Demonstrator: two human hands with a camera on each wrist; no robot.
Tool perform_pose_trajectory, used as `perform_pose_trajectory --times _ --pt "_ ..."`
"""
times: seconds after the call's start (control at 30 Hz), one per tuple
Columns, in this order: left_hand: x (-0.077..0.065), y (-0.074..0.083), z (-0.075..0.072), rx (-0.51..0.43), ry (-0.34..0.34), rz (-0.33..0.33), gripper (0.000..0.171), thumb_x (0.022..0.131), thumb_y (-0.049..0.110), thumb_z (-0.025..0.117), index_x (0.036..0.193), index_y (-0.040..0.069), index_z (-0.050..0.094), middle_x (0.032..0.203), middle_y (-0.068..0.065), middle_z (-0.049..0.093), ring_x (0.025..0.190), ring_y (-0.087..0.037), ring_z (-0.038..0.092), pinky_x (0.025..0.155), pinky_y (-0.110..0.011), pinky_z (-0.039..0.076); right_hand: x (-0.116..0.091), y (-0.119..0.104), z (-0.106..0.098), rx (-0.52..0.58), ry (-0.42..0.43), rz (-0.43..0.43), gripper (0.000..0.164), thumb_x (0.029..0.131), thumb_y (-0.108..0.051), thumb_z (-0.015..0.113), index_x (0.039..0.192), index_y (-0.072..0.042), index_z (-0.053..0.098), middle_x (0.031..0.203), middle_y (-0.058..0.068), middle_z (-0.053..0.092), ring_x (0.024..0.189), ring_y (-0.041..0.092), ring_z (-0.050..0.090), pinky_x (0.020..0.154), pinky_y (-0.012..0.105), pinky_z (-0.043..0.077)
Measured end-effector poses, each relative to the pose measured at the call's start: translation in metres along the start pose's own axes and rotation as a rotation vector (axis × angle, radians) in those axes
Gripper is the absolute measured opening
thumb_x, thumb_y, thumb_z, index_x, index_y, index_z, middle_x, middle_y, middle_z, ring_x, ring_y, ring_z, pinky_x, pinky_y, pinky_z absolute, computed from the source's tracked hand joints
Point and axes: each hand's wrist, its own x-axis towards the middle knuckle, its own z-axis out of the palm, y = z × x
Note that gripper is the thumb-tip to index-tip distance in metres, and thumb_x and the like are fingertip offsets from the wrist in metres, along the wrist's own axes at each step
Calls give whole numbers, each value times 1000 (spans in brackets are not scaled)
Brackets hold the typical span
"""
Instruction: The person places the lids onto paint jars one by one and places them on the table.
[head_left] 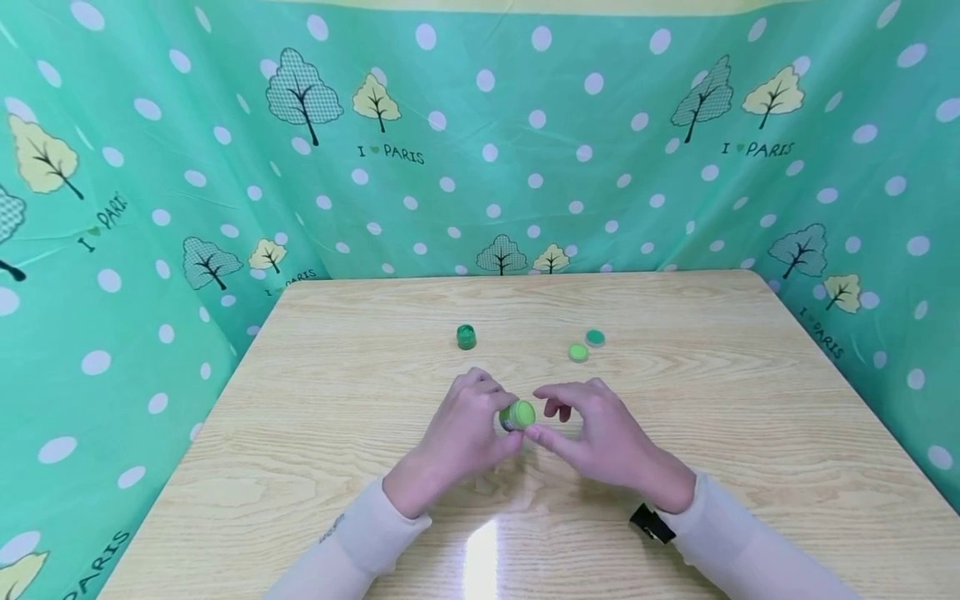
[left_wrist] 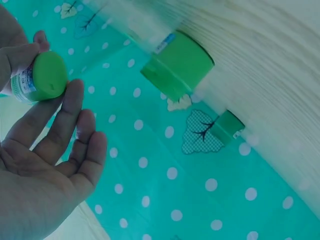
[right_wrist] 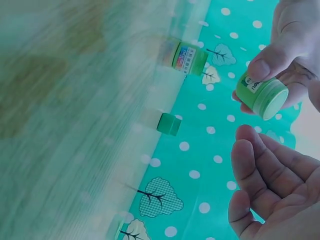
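Note:
My left hand (head_left: pixel 467 421) grips a small light green jar (head_left: pixel 523 414) between thumb and fingers, above the table. The jar lies tilted, its green lid end facing right; a printed label shows in the right wrist view on the jar (right_wrist: pixel 252 82). Beside it is my right hand (head_left: pixel 603 429), its fingers loosely bent and away from the jar. The right thumb tip is close to the lid's lower edge; I cannot tell whether it touches. In the right wrist view the right hand's fingers (right_wrist: pixel 257 170) are apart from the jar.
Behind the hands a dark green jar (head_left: pixel 466 337) stands on the wooden table (head_left: pixel 360 350). To its right are a light green round piece (head_left: pixel 578 352) and a darker green one (head_left: pixel 595 337). A patterned green curtain (head_left: pixel 510 192) surrounds the table's back and sides.

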Motion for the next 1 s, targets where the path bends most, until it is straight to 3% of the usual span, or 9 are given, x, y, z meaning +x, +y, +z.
perform_pose_trajectory --times 0.27,0.67,0.87,1.0 --pt "2 -6 -7 12 60 -58 29 65 26 79 90 12 75 83 3 60 84 -14 46 77 -28 38 1 1 -2 -16 -7 49 46 85 -48 65 114 -12 67 86 -13 63 75 8 53 69 28 38" --pt "1 -21 -13 -2 121 -115 23 63 20 79 84 15 72 81 6 64 83 -14 49 75 -28 40 0 6 -3 -58 -21 69 51 85 -52 64 114 -11 66 89 -12 64 78 8 55 73 29 38" --pt "1 -32 -16 -1 119 -201 16 64 16 77 75 16 65 80 6 67 82 -15 50 73 -30 40 -3 10 -5 -101 -54 95 56 84 -56 61 118 -11 65 106 -4 67 88 13 59 78 33 40" --pt "2 -40 -19 -7 95 -277 16 64 15 75 74 15 64 79 5 66 82 -17 51 74 -32 40 -6 11 -6 -132 -91 129 62 85 -61 57 121 -11 63 119 0 64 104 18 59 90 41 40"
